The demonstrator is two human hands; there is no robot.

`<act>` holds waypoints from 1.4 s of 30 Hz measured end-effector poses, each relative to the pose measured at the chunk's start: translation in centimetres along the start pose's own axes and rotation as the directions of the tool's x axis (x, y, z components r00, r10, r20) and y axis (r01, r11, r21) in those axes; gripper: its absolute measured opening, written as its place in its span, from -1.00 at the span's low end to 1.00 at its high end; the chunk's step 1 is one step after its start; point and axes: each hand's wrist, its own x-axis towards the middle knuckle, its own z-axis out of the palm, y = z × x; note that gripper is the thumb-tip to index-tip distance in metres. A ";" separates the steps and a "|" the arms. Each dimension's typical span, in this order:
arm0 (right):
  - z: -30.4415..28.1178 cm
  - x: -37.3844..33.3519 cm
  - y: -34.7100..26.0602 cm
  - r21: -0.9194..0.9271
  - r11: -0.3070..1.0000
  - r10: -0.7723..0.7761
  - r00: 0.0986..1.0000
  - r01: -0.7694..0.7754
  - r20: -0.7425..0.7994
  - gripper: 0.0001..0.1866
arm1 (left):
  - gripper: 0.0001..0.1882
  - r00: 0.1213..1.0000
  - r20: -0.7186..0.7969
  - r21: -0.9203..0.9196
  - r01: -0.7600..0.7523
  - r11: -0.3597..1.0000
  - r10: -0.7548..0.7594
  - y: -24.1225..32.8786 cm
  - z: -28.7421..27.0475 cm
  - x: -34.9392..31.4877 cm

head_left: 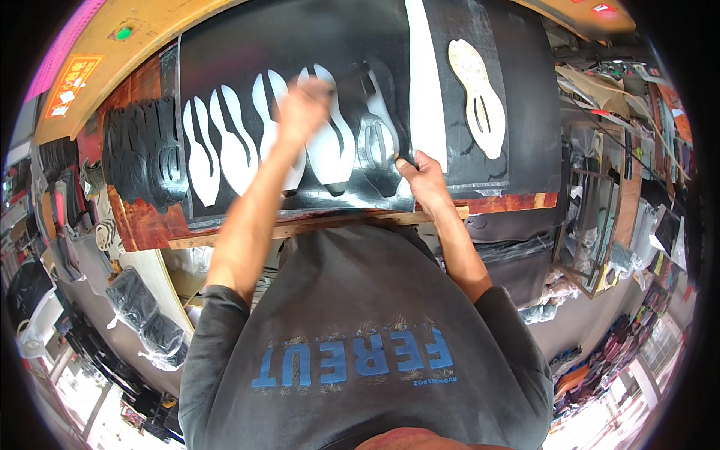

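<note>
On the table lies a black sheet (pixel 247 45) with several white sole-shaped openings or pieces, each with a slot; I cannot tell which. My left hand (pixel 301 112) is over the middle ones, smeared by motion, so its fingers cannot be made out. My right hand (pixel 426 180) is closed, its thumb and fingers pinching the right edge of a glossy black sole-shaped piece (pixel 384 180). To its right runs a long white strip (pixel 427 90). Farther right, a cream sole-shaped template (pixel 477 97) with slots lies on the black material.
Black cut soles (pixel 142 154) are piled at the table's left end. A yellow machine beam (pixel 112 56) with a green button arches over the far left. The table's wooden front edge (pixel 517 202) is close to my body. A metal rack (pixel 592 232) stands at the right.
</note>
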 end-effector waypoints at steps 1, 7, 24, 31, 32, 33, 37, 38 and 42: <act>-0.3 -0.1 0.3 -0.028 1.000 0.008 1.000 -0.008 -0.018 -0.85 | -0.75 0.984 -0.130 -0.193 0.096 0.977 -0.122 -0.5 -2.6 2.3; -1.1 -0.4 1.8 0.109 0.994 0.034 0.999 -0.032 -0.015 -0.82 | -0.42 0.966 0.161 -0.233 0.235 0.944 -0.201 0.5 -9.3 1.2; -2.0 -1.6 0.5 0.417 0.891 0.041 0.946 -0.180 0.321 -0.66 | -0.64 0.681 0.720 -0.560 0.684 0.467 -0.134 -0.6 -6.3 -10.6; -0.6 -2.5 0.2 0.421 0.775 0.235 0.833 -0.472 0.500 -0.64 | -0.57 0.535 0.704 -0.218 0.788 0.575 -0.467 -1.7 0.8 -20.1; -0.4 -2.7 0.2 0.451 0.751 0.243 0.837 -0.482 0.490 -0.64 | -0.59 0.539 0.692 -0.286 0.816 0.502 -0.481 -1.6 2.2 -20.6; -0.1 -2.8 0.2 0.445 0.777 0.225 0.856 -0.445 0.465 -0.67 | -0.61 0.561 0.693 -0.427 0.826 0.369 -0.454 -1.4 3.4 -20.9; 0.2 -3.0 0.3 0.367 0.854 0.182 0.872 -0.369 0.454 -0.71 | -0.65 0.612 0.729 -0.677 0.712 -0.189 -0.306 -0.4 6.2 -21.4; -0.2 -2.8 -0.1 0.152 0.912 0.291 0.863 -0.381 0.413 -0.64 | -0.66 0.617 0.736 -0.676 0.662 -0.323 -0.279 -0.1 6.6 -21.4; -1.8 -2.0 -4.1 -0.692 0.715 0.405 0.866 -0.102 0.292 -0.33 | -0.74 0.629 0.743 -0.662 0.644 -0.384 -0.227 0.9 8.0 -20.9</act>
